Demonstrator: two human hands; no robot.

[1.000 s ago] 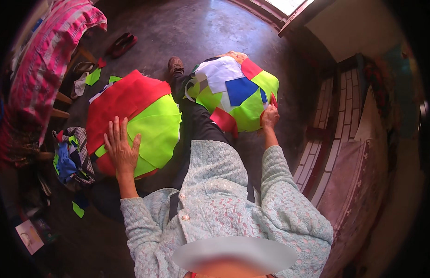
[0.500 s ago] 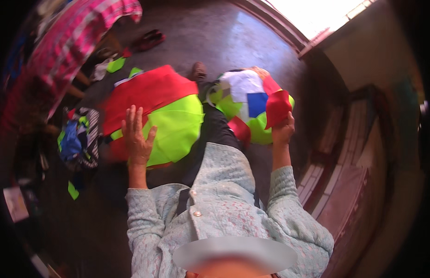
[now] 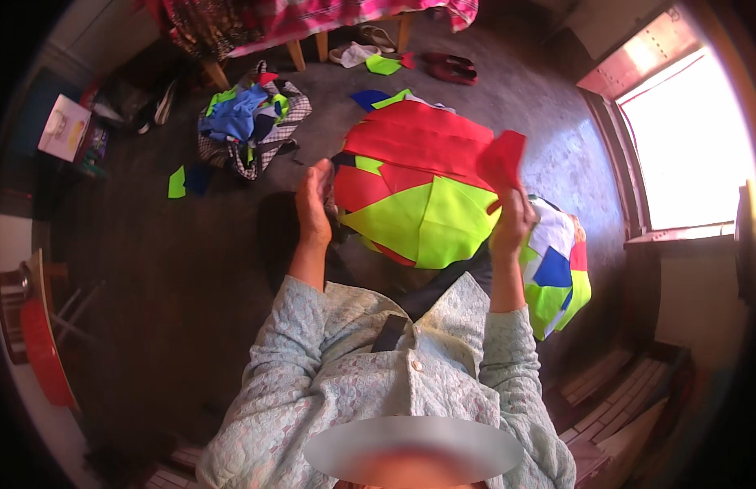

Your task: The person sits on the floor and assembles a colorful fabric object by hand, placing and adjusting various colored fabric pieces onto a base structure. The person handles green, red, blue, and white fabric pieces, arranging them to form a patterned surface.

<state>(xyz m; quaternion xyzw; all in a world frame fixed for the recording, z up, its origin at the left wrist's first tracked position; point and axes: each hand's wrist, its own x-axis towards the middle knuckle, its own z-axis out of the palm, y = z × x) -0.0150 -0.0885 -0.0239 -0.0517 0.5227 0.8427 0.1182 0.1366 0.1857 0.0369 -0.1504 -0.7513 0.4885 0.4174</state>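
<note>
A large stack of red and lime-green cloth pieces (image 3: 419, 191) lies in front of me on the floor. My left hand (image 3: 314, 204) rests flat with fingers together at the stack's left edge. My right hand (image 3: 512, 224) is raised over the stack's right side and pinches a red cloth piece (image 3: 502, 159) that sticks upward. To the right, partly behind my right forearm, sits a second pile of white, blue, green and red cloth pieces (image 3: 553, 273).
A heap of mixed fabric (image 3: 247, 122) lies on the dark floor (image 3: 174, 269) at the upper left, with loose green and blue scraps (image 3: 186, 179) nearby. Sandals (image 3: 447, 67) and a pink-covered bed (image 3: 313, 16) are at the top. A bright window (image 3: 688, 138) is right.
My right hand has lifted the red cloth piece off the multicoloured pile and brought it over the red-and-green stack. The view has swung, so both piles sit further right.
</note>
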